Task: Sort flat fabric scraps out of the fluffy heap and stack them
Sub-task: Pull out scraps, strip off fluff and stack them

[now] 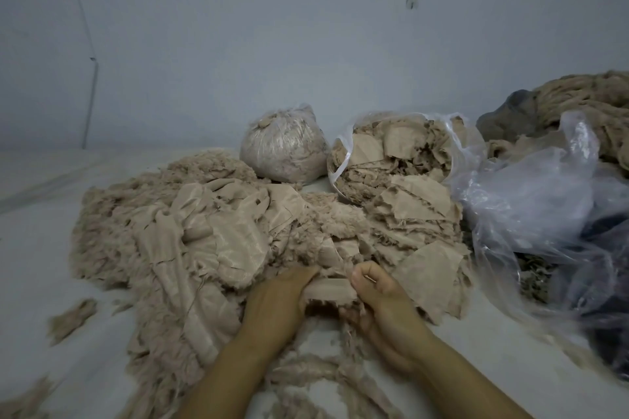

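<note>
A wide beige fluffy heap spreads over the white surface, with smooth flat pieces lying across its middle. Flat beige scraps lie layered at the heap's right side. At the heap's front edge, a flat beige scrap is stretched between both hands. My left hand grips its left end with curled fingers. My right hand pinches its right end with thumb and fingers. Fluffy strands hang below the hands.
A tied plastic bag of fluff and an open plastic bag of flat scraps stand behind the heap. Crumpled clear plastic and another fibre pile lie at the right. A loose tuft rests at the left.
</note>
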